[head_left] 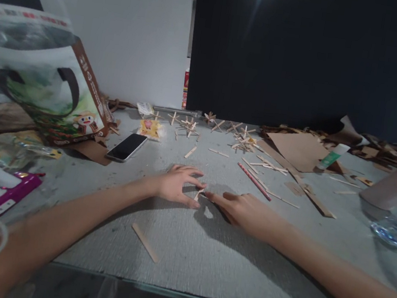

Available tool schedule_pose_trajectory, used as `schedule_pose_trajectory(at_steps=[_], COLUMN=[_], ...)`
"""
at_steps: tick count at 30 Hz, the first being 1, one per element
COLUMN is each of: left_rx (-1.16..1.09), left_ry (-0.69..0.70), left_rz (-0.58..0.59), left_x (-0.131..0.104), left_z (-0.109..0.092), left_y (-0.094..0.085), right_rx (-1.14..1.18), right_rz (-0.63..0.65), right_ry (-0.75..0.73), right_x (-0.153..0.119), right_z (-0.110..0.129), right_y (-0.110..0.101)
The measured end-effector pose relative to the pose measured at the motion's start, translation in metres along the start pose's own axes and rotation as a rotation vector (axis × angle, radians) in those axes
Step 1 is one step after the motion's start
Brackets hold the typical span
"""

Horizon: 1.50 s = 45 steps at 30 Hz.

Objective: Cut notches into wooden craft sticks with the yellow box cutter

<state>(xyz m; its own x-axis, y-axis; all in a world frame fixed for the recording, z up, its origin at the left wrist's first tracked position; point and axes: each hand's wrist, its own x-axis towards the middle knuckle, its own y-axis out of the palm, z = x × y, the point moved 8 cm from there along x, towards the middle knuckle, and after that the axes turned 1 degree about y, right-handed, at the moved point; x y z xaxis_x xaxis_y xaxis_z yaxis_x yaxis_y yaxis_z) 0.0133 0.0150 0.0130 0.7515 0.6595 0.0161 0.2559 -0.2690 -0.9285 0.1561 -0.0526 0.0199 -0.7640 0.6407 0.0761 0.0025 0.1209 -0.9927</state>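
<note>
Both hands rest at the middle of the grey table [184, 246]. My left hand [178, 184] has its thumb and fingers curved around a small wooden stick piece [199, 195], with its fingertips at the piece's edges. From the right, my right hand [243, 210] reaches in with its index finger stretched to the same piece; its other fingers are curled beneath. Whether that hand pinches anything is hidden. A loose wooden stick [145, 243] lies nearer the front edge. Behind the hands are another short stick [190, 152] and several crossed-stick pieces [244, 140].
A black phone [127, 147], a yellow packet [150, 129] and a large printed bag [54, 87] stand or lie left. A purple device [3, 194] is at far left. Rightward are a red pencil [254, 181], cardboard [295, 149], a glue stick [333, 156] and clear plastic [395, 231].
</note>
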Motion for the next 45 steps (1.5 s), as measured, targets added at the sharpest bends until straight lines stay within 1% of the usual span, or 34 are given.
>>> schedule_pose_trajectory(at_steps=[3, 8, 11, 14, 19, 23, 26, 31, 36, 41, 45], left_rx=[-0.003, 0.004, -0.006, -0.014, -0.021, -0.026, -0.030, -0.010, 0.016, 0.037, 0.054], left_ry=[-0.010, -0.020, -0.020, -0.029, -0.025, -0.022, -0.020, -0.015, -0.020, -0.031, -0.028], left_rz=[0.007, 0.024, 0.032, 0.025, 0.009, 0.000, -0.006, 0.006, 0.029, 0.073, 0.076], left_x=[0.000, 0.000, -0.001, -0.001, -0.001, -0.001, -0.001, -0.001, -0.002, -0.002, -0.001], left_z=[0.000, -0.001, -0.002, -0.002, -0.002, -0.002, -0.001, -0.002, -0.007, -0.012, -0.012], left_y=[0.000, 0.000, 0.000, 0.000, 0.000, -0.001, -0.001, 0.000, -0.003, -0.005, -0.005], right_rx=[-0.025, -0.004, -0.021, -0.040, -0.017, -0.019, -0.056, -0.112, -0.090, -0.095, -0.059], right_rz=[0.001, -0.022, -0.007, 0.008, -0.009, 0.001, 0.017, 0.065, 0.065, 0.102, 0.104], right_ry=[0.009, 0.018, 0.024, 0.031, 0.021, 0.020, 0.017, 0.006, 0.016, 0.020, 0.050], right_x=[0.000, 0.000, 0.000, 0.000, 0.000, 0.000, 0.000, 0.002, 0.002, 0.001, 0.001], right_z=[-0.001, -0.001, 0.000, 0.000, 0.002, 0.002, 0.004, 0.007, 0.006, 0.008, 0.009], right_y=[0.001, 0.001, 0.002, 0.001, -0.001, -0.002, -0.002, 0.000, 0.002, 0.002, 0.000])
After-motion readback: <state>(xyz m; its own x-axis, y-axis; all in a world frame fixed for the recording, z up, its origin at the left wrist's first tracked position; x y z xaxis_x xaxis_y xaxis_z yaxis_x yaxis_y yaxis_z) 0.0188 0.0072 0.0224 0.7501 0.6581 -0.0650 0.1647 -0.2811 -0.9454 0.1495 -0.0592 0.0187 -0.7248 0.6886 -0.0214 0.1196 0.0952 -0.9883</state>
